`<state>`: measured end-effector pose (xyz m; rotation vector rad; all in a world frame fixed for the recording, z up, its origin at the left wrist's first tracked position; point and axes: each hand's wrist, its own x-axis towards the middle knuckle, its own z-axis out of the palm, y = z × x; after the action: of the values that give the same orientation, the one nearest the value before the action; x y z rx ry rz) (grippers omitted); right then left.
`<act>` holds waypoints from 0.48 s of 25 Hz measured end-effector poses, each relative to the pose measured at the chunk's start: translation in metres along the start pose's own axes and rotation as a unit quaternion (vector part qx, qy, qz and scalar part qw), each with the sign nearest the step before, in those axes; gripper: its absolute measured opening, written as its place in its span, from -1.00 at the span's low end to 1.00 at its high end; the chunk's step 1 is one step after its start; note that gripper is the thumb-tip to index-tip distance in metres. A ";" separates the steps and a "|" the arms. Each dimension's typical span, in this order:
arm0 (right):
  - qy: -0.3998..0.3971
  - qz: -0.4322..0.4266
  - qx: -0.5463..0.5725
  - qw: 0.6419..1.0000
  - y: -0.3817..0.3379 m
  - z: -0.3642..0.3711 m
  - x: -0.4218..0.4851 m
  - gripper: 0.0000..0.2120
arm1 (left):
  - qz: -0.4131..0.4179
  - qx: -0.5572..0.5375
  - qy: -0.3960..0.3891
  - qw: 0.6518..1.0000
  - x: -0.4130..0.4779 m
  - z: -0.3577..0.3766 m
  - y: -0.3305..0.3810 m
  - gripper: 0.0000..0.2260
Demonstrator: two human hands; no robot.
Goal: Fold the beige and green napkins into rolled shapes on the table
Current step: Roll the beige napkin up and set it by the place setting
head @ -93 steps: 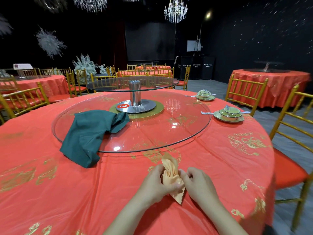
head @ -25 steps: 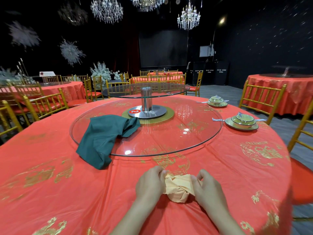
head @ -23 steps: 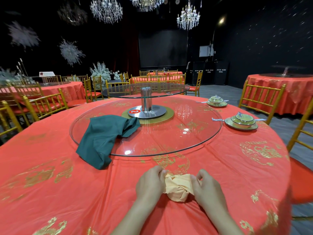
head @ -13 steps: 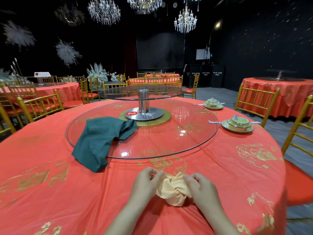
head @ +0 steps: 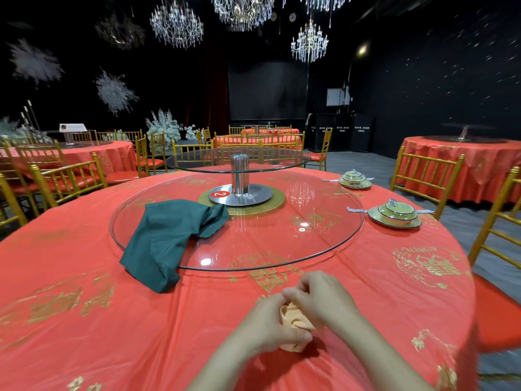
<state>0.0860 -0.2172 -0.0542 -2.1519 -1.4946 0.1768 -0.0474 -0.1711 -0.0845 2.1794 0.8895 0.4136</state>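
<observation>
**Head view.**
- **Step in hand:** shaping the beige napkin, judged to be near its finish. The green napkin is not yet begun.
- **Beige napkin:** a small bunched bundle at the near edge of the red table. The hands mostly cover it, so the roll is probably tight but cannot be confirmed.
- **Left hand:** fingers curled round the bundle's near side.
- **Right hand:** fingers curled over its top, pinching.
- **Green napkin:** loose, draped over the rim of the glass turntable, well apart from the hands.
- **Next move:** calls for tucking the end, setting the bundle down and reaching left.

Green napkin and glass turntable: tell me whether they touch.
Touching. The head view shows the green napkin lying on the glass turntable, draped over its rim onto the red tablecloth.
</observation>
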 end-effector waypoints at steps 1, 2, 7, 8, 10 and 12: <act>-0.003 -0.001 -0.003 1.000 0.001 0.002 0.002 -0.67 | -0.005 -0.031 0.008 0.999 0.000 0.003 -0.004 -0.32; -0.002 0.006 0.007 1.000 0.005 0.005 0.003 -0.65 | -0.006 -0.050 0.017 0.999 0.000 0.006 -0.009 -0.34; -0.001 0.061 0.089 0.994 0.028 0.035 -0.003 -0.62 | -0.006 -0.094 0.013 0.995 -0.004 0.010 -0.008 -0.53; 0.005 0.057 0.099 0.993 0.029 0.038 -0.004 -0.63 | -0.004 -0.101 0.000 0.995 -0.004 0.007 -0.008 -0.55; 0.021 0.039 0.120 0.992 0.030 0.039 -0.005 -0.63 | -0.009 -0.132 -0.011 0.991 -0.001 -0.002 -0.006 -0.76; 0.034 0.024 0.138 0.989 0.030 0.037 -0.005 -0.62 | -0.018 -0.146 0.021 0.989 0.005 -0.012 -0.003 -0.94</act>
<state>0.0958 -0.2172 -0.1010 -1.9528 -1.2972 0.3073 -0.0518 -0.1597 -0.0787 1.8898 0.8319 0.5380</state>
